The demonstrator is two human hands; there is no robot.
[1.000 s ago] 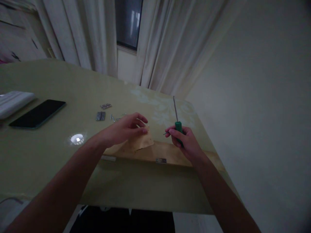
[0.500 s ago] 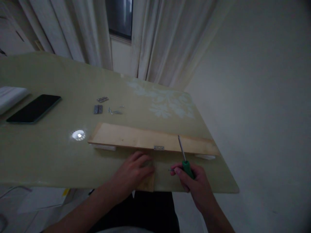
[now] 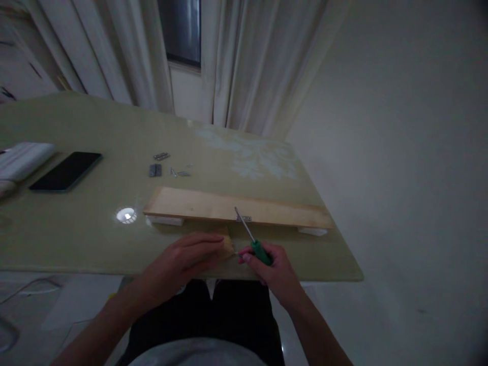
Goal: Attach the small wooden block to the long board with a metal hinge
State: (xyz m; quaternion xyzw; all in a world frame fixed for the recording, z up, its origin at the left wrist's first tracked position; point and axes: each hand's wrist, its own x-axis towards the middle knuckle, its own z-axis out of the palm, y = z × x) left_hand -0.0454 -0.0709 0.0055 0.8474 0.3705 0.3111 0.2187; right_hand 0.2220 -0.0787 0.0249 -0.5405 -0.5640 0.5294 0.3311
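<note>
My right hand (image 3: 272,264) is closed round the green handle of a screwdriver (image 3: 261,252), its shaft pointing up and to the left over the hinge. Between its thumb and fingertip it also pinches a small screw (image 3: 237,253). My left hand (image 3: 194,252) lies over a small wooden block (image 3: 227,245) and grips it near the table's front edge; the fingers hide much of the block. Just beyond both hands, a long wooden board (image 3: 206,202) rests on white supports. A metal hinge (image 3: 247,218) sits at the board's near edge.
On the table (image 3: 95,239), loose hinges (image 3: 155,170) and several screws (image 3: 183,174) lie behind the board. A black phone (image 3: 66,172) and a white bundle (image 3: 26,158) are at the left. A wall (image 3: 400,178) rises beyond the table's right edge.
My right hand has moved left with the screwdriver and screw, bringing the screw close to the small block. My left hand has shifted left on the block. The view has shifted slightly.
</note>
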